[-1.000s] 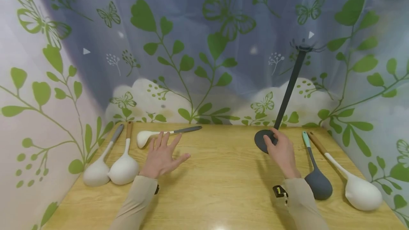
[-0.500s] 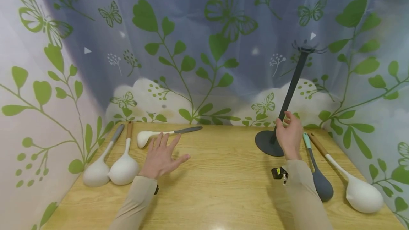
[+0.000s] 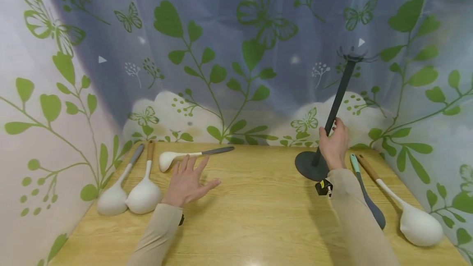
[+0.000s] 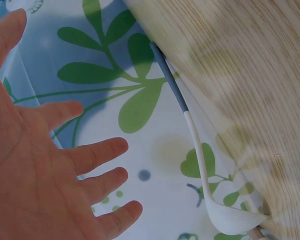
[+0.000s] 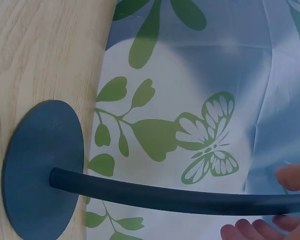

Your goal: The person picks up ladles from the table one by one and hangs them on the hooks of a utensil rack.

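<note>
Wood-grain tabletop point(image 3: 255, 204) with a black utensil stand point(image 3: 338, 97) as landmark. From where I stand, a blue-and-white drape point(image 3: 210, 85), printed with green leaves and butterflies, rises behind the stand and along both sides of the table. Left of the stand lie a small white ladle point(image 3: 168, 160) with a grey handle, then, farther left, two larger ladles point(image 3: 144, 195) side by side; to its right lie a navy ladle point(image 3: 373, 210) with a mint handle and a white ladle point(image 3: 421, 225) with a wooden handle.

The stand is upright: round flat base on the wood, slim pole, crown of thin hooks at the top. The right hand point(image 3: 335, 145) is at the pole, thumb and loosely bent fingers on opposite sides; I cannot tell whether they touch it. The left hand point(image 3: 190, 184), left of the stand, is spread.

Compared with one second earlier, the right hand has moved from above the base to the pole, its sleeve now covering more of the navy ladle; the left hand is unchanged.
</note>
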{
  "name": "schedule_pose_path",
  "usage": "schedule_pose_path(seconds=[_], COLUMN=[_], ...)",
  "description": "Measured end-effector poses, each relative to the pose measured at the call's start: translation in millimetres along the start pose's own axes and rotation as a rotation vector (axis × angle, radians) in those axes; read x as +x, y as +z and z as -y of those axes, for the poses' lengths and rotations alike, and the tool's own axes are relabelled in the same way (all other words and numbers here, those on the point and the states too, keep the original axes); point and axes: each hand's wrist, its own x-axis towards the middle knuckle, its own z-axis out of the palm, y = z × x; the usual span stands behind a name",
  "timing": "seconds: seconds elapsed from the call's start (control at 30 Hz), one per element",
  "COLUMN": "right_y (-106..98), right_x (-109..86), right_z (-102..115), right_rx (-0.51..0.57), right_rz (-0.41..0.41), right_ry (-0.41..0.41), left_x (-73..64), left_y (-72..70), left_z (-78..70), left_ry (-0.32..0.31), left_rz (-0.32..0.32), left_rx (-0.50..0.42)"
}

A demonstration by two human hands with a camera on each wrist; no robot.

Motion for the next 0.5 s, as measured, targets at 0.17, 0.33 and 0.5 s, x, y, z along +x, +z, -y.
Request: schedule_pose_path(seconds=[0.17, 0.33, 0.5], right_y=[5, 7, 7], right_x=[6.9, 11.8, 14.9], right_z=[-5, -4, -2], right_rx=[0.047, 0.102, 0.133], right_rz=[-0.004, -0.005, -0.039], right_ry=[0.007, 0.030, 0.036], left_x=[0.4, 0.4, -0.4], left_y=[0.2, -0.7, 0.6], left_z=[0.9, -0.4, -0.7], left_ry=[0.003, 0.002, 0.001], left_rz=[0.001, 0.000, -0.004], left_rx=[0.007, 0.000, -0.004])
